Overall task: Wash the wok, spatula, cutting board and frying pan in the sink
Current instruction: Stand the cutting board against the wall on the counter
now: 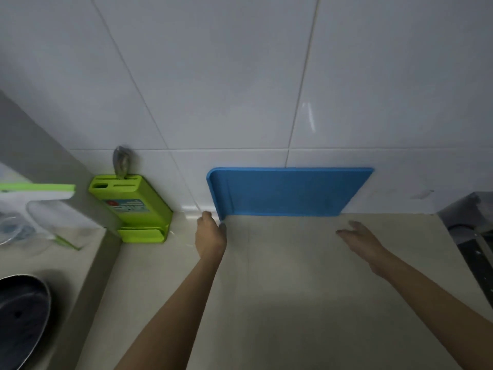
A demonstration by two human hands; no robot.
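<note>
Hands reach across a beige counter (293, 276) toward a blue cutting board (289, 192) standing on edge against the white tiled wall. The left hand (210, 235) touches the board's lower left corner; the right hand (361, 240) hovers with fingers spread, holding nothing. A green knife block (133, 206) stands left.

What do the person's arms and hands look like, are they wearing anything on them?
Both arms are bare as far as the picture shows: no sleeves in view. The left hand and right hand wear no gloves. No watch, bracelet or ring is visible, though the picture is somewhat blurred, so small items could be missed.
</note>
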